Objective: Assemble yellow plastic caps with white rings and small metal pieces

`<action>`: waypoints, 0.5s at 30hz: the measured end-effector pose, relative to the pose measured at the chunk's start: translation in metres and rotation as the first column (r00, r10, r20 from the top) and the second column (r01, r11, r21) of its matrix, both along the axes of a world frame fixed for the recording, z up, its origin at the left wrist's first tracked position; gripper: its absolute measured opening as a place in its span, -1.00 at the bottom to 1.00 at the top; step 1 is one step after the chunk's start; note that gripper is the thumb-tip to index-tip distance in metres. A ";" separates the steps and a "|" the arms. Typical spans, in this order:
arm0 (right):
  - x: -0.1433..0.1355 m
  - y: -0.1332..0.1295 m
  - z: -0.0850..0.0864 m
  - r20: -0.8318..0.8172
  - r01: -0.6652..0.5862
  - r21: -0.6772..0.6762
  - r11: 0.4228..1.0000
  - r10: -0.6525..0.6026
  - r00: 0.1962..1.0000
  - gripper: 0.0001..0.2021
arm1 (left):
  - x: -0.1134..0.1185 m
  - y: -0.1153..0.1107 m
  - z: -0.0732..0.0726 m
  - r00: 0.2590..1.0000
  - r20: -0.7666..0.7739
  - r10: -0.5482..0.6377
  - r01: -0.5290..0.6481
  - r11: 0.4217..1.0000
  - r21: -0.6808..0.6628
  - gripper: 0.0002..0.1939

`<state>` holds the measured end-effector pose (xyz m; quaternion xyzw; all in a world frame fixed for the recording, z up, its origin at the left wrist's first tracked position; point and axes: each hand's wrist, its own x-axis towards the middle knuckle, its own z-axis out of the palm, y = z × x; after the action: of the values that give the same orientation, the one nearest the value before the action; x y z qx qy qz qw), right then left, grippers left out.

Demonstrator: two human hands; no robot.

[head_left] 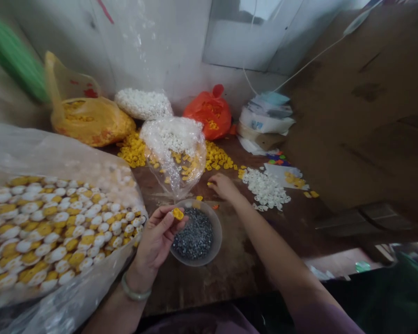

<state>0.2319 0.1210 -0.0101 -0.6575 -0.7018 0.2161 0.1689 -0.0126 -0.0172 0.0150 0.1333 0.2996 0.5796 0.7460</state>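
My left hand, with a pale bangle at the wrist, pinches a small yellow plastic piece between thumb and fingers. It is held over the left rim of a translucent bowl filled with tiny dark, shiny bits. Beyond the bowl, my right hand reaches forward over the table, fingers closed around what looks like another small yellow piece, mostly covered by the fingertips. Loose yellow pieces are heaped just past that hand. To its right spreads a pile of flat white pieces.
A big clear bag of white-and-yellow pieces fills the left side. At the back stand a yellow bag, a bag of white pieces, a clear bag, a red bag and a stack of papers. Brown cardboard rises at right.
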 end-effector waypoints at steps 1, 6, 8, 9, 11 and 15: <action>-0.002 -0.003 0.001 -0.024 0.001 0.007 1.000 0.000 1.000 -0.92 | 0.000 0.000 0.000 1.000 -0.001 0.004 -0.004 1.000 -0.001 -0.70; -0.024 -0.034 0.014 -0.226 -0.035 -0.020 0.999 0.030 0.974 -0.87 | 0.002 -0.001 0.000 1.000 -0.010 0.012 -0.012 1.000 -0.005 -0.68; -0.043 -0.055 0.026 -0.409 -0.111 -0.062 0.992 0.076 0.909 -0.79 | 0.003 -0.001 -0.001 1.000 -0.019 0.024 -0.024 1.000 -0.009 -0.67; -0.053 -0.066 0.033 -0.549 -0.167 -0.086 0.982 0.094 0.831 -0.76 | 0.003 -0.001 -0.001 0.999 -0.025 0.032 -0.032 0.999 -0.008 -0.66; -0.073 -0.086 0.045 -0.756 -0.251 -0.105 0.962 0.087 0.648 -0.74 | 0.004 -0.001 -0.001 0.997 -0.042 0.058 -0.058 0.998 -0.001 -0.68; -0.096 -0.106 0.057 -0.840 -0.260 -0.059 0.964 0.092 0.534 -0.79 | 0.004 -0.001 -0.001 0.991 -0.075 0.113 -0.113 0.994 0.004 -0.68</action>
<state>0.1363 0.0154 0.0471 -0.4150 -0.5789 0.5779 0.3983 -0.0089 -0.0178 0.0137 0.1378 0.3345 0.6155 0.7002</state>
